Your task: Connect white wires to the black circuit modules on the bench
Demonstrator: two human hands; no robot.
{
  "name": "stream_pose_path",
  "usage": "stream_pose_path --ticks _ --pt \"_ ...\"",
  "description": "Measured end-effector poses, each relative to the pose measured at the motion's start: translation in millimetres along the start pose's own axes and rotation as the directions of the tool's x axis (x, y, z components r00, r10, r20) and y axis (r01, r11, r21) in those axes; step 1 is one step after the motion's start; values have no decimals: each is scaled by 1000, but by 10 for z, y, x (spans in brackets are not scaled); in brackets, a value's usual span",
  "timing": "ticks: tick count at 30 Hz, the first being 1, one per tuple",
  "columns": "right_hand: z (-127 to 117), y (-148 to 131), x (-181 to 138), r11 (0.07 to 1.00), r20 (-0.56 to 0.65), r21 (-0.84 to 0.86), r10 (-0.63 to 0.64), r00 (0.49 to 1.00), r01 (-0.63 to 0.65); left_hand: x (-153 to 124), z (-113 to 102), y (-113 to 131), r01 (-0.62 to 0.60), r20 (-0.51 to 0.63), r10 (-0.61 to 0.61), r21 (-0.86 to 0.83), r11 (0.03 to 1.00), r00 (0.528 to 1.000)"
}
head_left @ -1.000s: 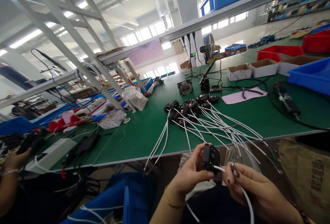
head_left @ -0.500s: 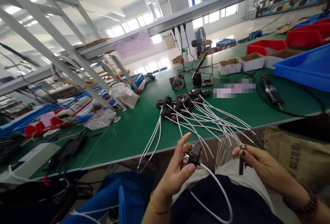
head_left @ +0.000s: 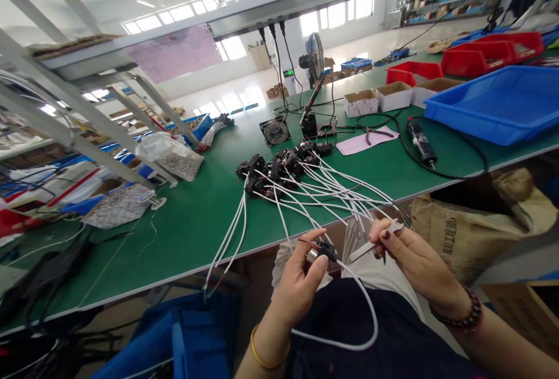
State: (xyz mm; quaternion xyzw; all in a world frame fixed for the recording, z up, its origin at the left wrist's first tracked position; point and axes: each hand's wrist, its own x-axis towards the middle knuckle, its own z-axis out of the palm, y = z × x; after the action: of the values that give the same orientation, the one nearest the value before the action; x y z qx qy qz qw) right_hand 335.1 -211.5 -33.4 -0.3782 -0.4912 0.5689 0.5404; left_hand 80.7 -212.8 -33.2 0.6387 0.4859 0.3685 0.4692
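Observation:
Over my lap, my left hand grips a small black component with a metal barrel between thumb and fingers. A white cable runs from it and loops down across my dark clothing. To the right, my right hand pinches a flat metal wrench; its notched end shows above my fingers. The wrench and the component are apart. Beyond my hands, on the green bench, lies a pile of similar black components, their white cables trailing over the front edge.
Pliers rest on a pink sheet, beside a corded electric screwdriver. A blue tray and small white boxes stand at right. Behind the pile are a small fan and a black stand. A blue bin sits below.
The view has shifted to the right. My right hand has turned the wrench from pointing down to lying slanted, nearer my left hand. The component in my left hand has tilted.

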Motion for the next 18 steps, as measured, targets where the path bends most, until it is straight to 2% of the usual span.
stream_pose_path --ticks 2,4,6,8,9,10,11,14,16,18 --pt "-20 30 -40 992 153 -119 50 987 -32 -16 -9 -53 0 -55 -2 -35 999 998" --pt "-17 113 -130 975 298 -189 172 939 -119 -35 -33 -106 9 -106 -16 -68 998 994" --pt "-1 223 -268 952 436 -239 280 855 -190 -56 -66 -150 21 -144 -35 -100 995 989" --pt "0 321 -414 934 562 -277 346 751 -223 -75 -93 -180 24 -166 -45 -127 992 985" --pt "-13 357 -471 929 593 -294 361 720 -223 -81 -99 -189 20 -172 -45 -141 990 984" --pt "-35 382 -507 926 599 -308 368 711 -219 -86 -100 -195 15 -172 -42 -159 987 984" --pt "-65 395 -521 923 582 -317 370 724 -217 -90 -95 -195 6 -166 -37 -183 983 985" --pt "-169 374 -431 899 450 -397 364 816 -183 -111 -56 -159 -23 -82 -2 -306 952 997" --pt "-213 322 -315 851 381 -519 310 871 -76 -139 -30 -97 -20 40 39 -394 919 998" --pt "-220 254 -216 772 352 -634 235 906 46 -169 -18 -13 -3 182 84 -406 914 980"
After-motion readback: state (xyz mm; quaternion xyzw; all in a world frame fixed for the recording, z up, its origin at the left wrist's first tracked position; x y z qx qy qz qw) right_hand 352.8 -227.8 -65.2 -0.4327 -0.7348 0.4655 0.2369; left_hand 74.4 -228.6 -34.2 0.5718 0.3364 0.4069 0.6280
